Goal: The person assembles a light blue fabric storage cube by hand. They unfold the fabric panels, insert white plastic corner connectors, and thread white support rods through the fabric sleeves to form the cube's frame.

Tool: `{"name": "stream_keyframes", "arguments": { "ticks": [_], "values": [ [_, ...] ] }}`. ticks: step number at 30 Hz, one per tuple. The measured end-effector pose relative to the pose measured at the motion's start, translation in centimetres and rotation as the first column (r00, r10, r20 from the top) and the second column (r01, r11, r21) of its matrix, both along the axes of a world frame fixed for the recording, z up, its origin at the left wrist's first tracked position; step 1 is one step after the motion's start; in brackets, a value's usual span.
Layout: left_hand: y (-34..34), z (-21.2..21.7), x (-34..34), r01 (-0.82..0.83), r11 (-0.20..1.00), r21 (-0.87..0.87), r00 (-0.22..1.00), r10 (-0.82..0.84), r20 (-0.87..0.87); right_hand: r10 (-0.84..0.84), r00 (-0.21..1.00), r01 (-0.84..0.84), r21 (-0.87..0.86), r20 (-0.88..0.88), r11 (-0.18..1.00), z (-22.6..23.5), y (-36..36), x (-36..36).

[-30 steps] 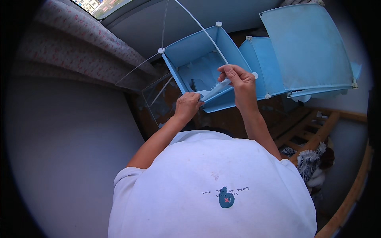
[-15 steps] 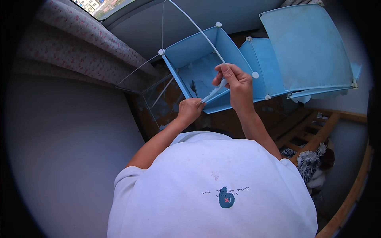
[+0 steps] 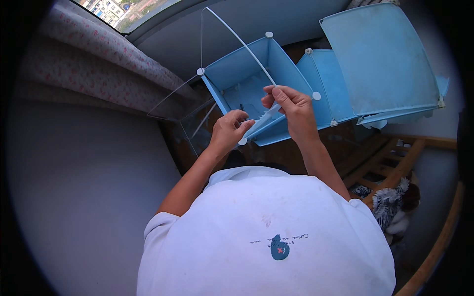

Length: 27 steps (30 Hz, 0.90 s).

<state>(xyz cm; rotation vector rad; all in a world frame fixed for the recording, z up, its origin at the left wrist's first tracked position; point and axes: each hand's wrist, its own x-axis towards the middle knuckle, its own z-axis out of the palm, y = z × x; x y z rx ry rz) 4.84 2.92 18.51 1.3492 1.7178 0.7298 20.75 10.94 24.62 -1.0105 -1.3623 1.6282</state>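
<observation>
Right hand (image 3: 295, 109): fingers clamped on thin white bent-wire frame (image 3: 238, 38). Left hand (image 3: 228, 131): fingers parted near torn light-blue plastic strip (image 3: 261, 123); contact cannot be told. Strip lies between the hands, at near side of open light-blue panelled box (image 3: 285, 64). Progress, judged: partway. Done: upper wire bare. Left: strip, apparently attached lower down. Box contents: pale-blue scraps (image 3: 254, 96), small dark piece (image 3: 242, 106).

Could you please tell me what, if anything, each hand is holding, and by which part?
The right hand grips the white wire by its lower part, beside the torn blue film; whether the left hand holds anything cannot be told.
</observation>
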Motion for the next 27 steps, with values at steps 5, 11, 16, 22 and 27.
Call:
{"name": "stream_keyframes", "arguments": {
  "ticks": [5,11,16,22,27],
  "values": [
    [1.1,2.5,1.8,0.006,0.968,0.249,0.945,-0.086,0.314,0.053,0.998,-0.054,0.033,0.031,0.998,0.1,0.2,0.3],
    [1.9,1.6,2.2,-0.020,0.969,0.247,0.909,-0.086,0.409,0.196,0.978,-0.204,0.137,0.073,0.969,0.4,0.4,1.4],
    [1.8,1.5,2.7,-0.081,0.971,0.227,0.893,-0.031,0.450,0.194,0.958,-0.244,0.245,0.211,0.938,0.5,0.7,2.1],
    [1.4,1.6,3.0,-0.128,0.970,0.205,0.856,0.004,0.517,0.201,0.924,-0.294,0.264,0.326,0.919,0.9,0.1,2.6],
    [1.3,1.8,2.8,-0.105,0.980,0.169,0.804,-0.017,0.595,0.306,0.905,-0.395,0.318,0.297,0.862,0.6,1.1,3.2]
  ]
}}
